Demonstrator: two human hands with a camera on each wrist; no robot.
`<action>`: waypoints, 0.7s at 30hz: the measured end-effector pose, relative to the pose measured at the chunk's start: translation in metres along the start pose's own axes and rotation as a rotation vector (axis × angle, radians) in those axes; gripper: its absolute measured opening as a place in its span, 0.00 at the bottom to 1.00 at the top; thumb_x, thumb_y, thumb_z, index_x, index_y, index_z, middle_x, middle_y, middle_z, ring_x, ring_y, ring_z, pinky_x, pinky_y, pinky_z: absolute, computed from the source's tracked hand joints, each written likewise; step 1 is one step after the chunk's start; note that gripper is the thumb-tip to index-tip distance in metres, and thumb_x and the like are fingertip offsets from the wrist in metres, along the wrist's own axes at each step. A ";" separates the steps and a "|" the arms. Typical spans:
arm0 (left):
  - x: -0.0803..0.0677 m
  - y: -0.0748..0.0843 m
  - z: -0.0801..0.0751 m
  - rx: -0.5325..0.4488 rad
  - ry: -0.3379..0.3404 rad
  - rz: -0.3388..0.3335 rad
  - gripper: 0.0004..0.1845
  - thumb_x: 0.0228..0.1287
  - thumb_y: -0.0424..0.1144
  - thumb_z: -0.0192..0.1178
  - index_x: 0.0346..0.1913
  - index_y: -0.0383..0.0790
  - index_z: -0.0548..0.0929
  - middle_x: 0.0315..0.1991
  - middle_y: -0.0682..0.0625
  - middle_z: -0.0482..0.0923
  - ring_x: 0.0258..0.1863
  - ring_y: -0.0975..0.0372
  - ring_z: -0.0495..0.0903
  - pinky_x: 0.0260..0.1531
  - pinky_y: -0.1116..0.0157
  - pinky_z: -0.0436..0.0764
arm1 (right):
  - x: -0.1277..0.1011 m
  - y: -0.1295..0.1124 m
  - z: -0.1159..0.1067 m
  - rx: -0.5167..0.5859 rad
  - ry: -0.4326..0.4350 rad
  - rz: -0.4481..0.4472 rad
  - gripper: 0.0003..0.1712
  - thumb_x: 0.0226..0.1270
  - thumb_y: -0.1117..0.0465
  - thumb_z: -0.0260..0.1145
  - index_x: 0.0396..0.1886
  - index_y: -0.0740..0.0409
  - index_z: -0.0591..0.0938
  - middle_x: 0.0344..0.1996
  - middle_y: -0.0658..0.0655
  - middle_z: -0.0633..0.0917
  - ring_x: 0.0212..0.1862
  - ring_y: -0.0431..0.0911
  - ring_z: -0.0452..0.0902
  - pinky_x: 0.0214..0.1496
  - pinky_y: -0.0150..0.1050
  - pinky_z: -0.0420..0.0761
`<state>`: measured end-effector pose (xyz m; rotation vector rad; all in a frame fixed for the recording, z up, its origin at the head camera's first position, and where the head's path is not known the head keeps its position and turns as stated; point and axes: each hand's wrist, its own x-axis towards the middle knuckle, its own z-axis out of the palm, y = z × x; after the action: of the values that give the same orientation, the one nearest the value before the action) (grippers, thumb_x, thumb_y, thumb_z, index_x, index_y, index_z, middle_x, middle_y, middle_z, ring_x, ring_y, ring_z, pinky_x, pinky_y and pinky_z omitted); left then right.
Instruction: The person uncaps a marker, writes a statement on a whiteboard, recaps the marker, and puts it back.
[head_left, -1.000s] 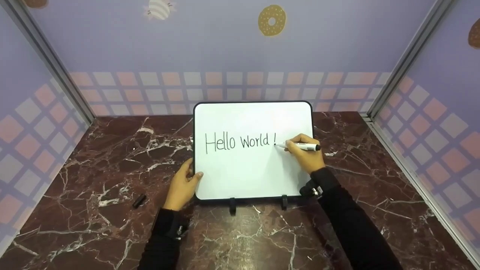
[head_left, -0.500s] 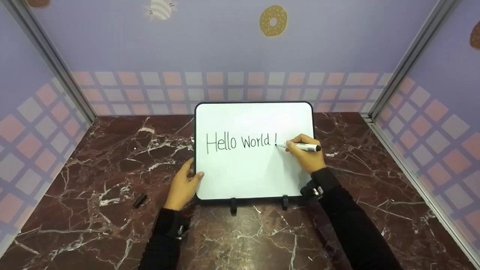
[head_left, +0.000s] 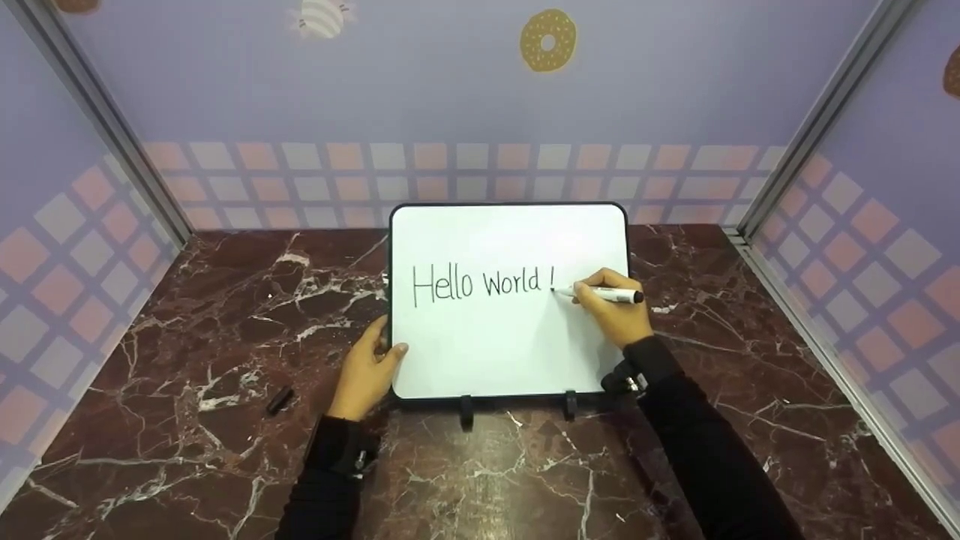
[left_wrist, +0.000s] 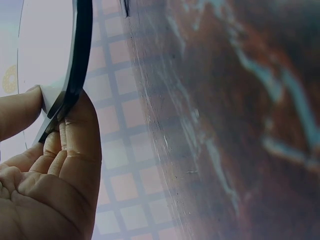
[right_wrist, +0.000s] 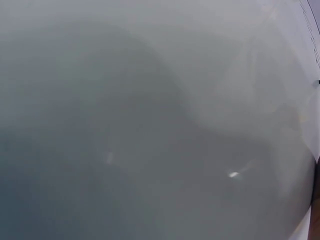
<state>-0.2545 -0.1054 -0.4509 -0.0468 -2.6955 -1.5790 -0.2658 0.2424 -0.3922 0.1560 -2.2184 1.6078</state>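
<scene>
A white dry-erase board (head_left: 487, 345) with a black rim stands tilted back, bearing the handwritten words "Hello World !" in black (head_left: 477, 283). My left hand (head_left: 364, 379) grips its lower left edge; in the left wrist view the thumb (left_wrist: 22, 112) lies on the front and the fingers go behind. A white whiteboard marker (head_left: 619, 295) with a black end is pinched in my right hand (head_left: 616, 315). Its tip meets the board at the exclamation mark's dot. Close up, the board's shaded surface (right_wrist: 150, 125) fills the right wrist view, where the marker's tip cannot be made out.
Two black support feet (head_left: 466, 412) hold the board's bottom edge on the dark red marbled table (head_left: 480, 480). A small black marker cap (head_left: 280, 400) lies left of my left hand. Behind stands a purple wall (head_left: 420, 90) with pink and white squares; side walls flank the table.
</scene>
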 end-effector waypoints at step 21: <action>-0.001 0.003 0.002 0.044 0.022 0.014 0.32 0.71 0.37 0.56 0.74 0.33 0.61 0.47 0.38 0.78 0.35 0.57 0.78 0.38 0.61 0.80 | -0.018 0.028 0.007 0.180 0.011 -0.027 0.06 0.63 0.72 0.66 0.26 0.71 0.82 0.20 0.50 0.86 0.25 0.42 0.83 0.31 0.32 0.84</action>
<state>-0.2537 -0.1026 -0.4495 -0.0475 -2.7061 -1.5062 -0.2598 0.2423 -0.4256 0.2254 -2.0530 1.7883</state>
